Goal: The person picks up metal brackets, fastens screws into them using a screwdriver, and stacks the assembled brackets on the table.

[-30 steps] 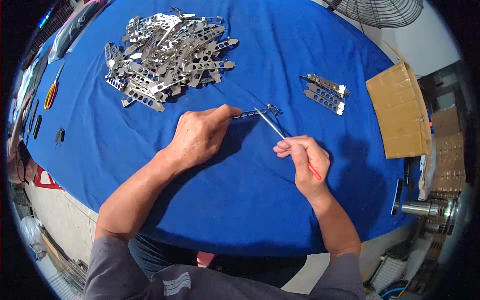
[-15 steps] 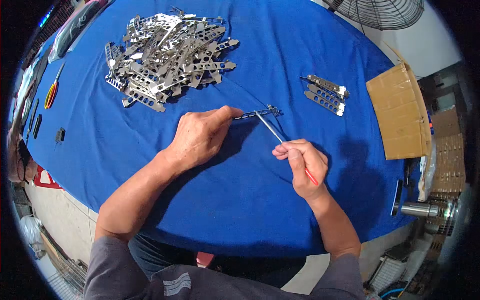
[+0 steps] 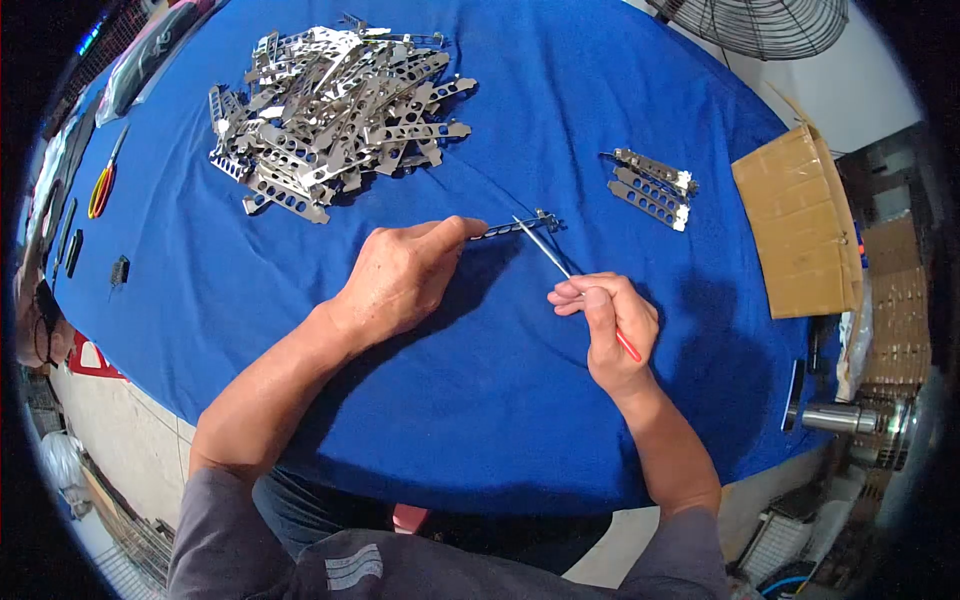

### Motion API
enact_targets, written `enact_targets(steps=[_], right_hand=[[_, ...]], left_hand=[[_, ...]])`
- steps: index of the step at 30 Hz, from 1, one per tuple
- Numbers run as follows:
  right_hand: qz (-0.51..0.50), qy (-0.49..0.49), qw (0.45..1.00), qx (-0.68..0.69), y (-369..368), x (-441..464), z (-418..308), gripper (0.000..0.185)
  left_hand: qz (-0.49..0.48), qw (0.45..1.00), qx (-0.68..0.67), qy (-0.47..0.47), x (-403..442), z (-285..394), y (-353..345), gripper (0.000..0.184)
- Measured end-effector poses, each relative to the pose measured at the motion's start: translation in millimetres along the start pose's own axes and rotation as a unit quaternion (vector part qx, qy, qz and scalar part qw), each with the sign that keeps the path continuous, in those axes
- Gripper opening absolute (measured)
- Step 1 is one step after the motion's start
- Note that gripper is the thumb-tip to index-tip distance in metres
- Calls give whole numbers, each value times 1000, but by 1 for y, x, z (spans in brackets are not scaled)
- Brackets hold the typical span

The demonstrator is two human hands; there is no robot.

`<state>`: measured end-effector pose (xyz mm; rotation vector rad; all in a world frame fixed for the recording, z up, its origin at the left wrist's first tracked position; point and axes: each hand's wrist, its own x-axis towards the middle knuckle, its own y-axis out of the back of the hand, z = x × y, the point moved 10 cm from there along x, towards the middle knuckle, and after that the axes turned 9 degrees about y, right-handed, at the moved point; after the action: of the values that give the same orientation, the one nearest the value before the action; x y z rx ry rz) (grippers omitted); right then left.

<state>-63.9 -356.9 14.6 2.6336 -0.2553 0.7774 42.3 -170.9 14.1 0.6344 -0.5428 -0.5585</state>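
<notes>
My left hand (image 3: pixel 395 275) is closed around one end of a slotted metal bracket (image 3: pixel 497 230), which points right over the blue cloth. A small bent tab shows at the bracket's far end. In my right hand (image 3: pixel 612 318) is a slim, pointed metal tool with a red handle (image 3: pixel 629 346). The tool's tip crosses the bracket near its far end; whether it touches the metal I cannot tell. Farther right lie several similar brackets (image 3: pixel 650 195) side by side. A large heap of loose brackets (image 3: pixel 335 110) is beyond my left hand.
Blue cloth (image 3: pixel 480 400) covers the table. Scissors (image 3: pixel 102 190) and small black items (image 3: pixel 119 271) are at the left. A cardboard box (image 3: pixel 795 230) stands at the right edge, with a metal cylinder (image 3: pixel 838 417) below it. A wire fan cage (image 3: pixel 765 25) is at the back.
The tool's tip has shifted slightly along the bracket, and my right hand has moved a little to the right. My left hand keeps its hold on the bracket, nearly still.
</notes>
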Motion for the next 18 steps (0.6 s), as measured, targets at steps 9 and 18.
enact_targets(steps=[9, 18], right_hand=[[-3, 4, 1000, 0, -1, 1, -3, 23], [1, -8, 1000, -13, 1, 2, -4, 24]], left_hand=[[-7, 1000, -4, 15, -1, -1, -2, 28], [-3, 1000, -2, 12, -1, -1, -3, 27]])
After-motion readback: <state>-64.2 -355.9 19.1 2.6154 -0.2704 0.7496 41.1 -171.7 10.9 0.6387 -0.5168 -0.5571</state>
